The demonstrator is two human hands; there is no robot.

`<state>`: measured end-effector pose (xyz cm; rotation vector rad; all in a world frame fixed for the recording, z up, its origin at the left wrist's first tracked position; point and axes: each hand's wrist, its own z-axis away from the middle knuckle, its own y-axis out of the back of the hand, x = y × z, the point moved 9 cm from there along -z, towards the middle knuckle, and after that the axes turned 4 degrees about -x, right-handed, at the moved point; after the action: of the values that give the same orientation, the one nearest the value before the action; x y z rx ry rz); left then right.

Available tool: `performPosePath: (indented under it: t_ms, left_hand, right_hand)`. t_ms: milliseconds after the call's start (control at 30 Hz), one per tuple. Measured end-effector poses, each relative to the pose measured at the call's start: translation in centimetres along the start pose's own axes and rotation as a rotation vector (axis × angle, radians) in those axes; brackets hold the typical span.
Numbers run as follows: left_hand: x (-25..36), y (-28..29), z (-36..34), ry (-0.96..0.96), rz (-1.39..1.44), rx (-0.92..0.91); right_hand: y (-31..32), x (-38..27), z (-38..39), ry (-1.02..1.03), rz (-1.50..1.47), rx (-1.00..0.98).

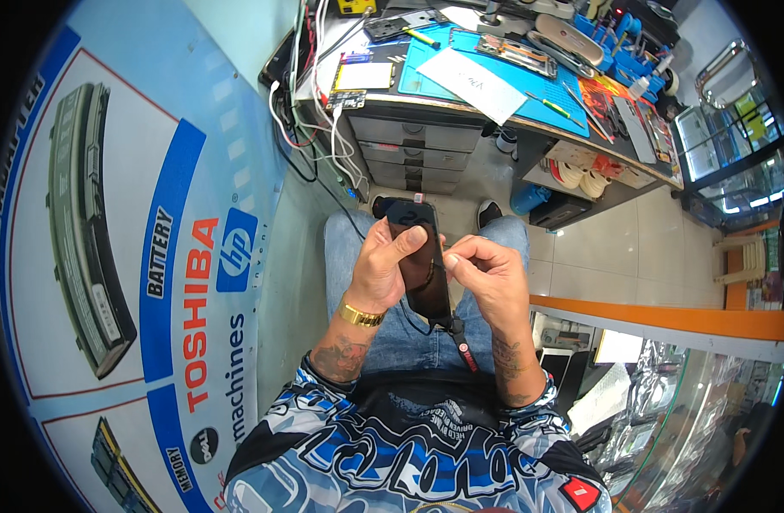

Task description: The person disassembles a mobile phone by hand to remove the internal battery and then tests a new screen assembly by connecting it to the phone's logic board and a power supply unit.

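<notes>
A dark smartphone (428, 295) is held upright over my lap, its glossy screen facing me. My left hand (380, 269) wraps round its left side, with the thumb lying across the screen. Close by the phone's right edge, my right hand (494, 278) has its thumb and forefinger pinched together. Whether those fingertips hold anything small or touch the edge cannot be made out. At the phone's lower end is a black plug (452, 326) with a thin dark cable, and a black strap with a red patch (467, 355) hangs below it. A small pale piece (419, 197) shows at the top end.
Ahead stands a workbench with a blue mat (541, 96), a white paper (471, 84), opened phone parts (516, 55) and tools. Grey drawers (413, 154) sit beneath it. White cables (336, 141) hang at its left end. A printed wall banner (165, 256) rises close on my left; a glass counter (665, 410) stands right.
</notes>
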<state>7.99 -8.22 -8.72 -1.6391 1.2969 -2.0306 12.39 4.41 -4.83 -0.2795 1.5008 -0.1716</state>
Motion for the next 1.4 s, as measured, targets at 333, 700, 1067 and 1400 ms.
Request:
performPosePath:
  t_ms: [333,700,1067,1400]
  left_hand:
    - [0.7,-1.1,-0.3,0.008,-0.067,0.022]
    - [-2.8,0.5,-4.3,0.175,-0.250,0.068]
    - [-2.0,-1.5,-3.6,0.196,-0.015,-0.103]
    - [-4.6,-1.2,-2.2,0.187,-0.107,-0.149]
  right_hand:
    - [1.3,1.0,0.6,0.036,-0.044,0.029]
    - [3.7,6.4,0.5,-0.097,0.065,0.110]
    - [4.3,5.8,0.2,-0.041,-0.298,0.097]
    - [5.6,4.8,-1.0,-0.037,-0.238,0.138]
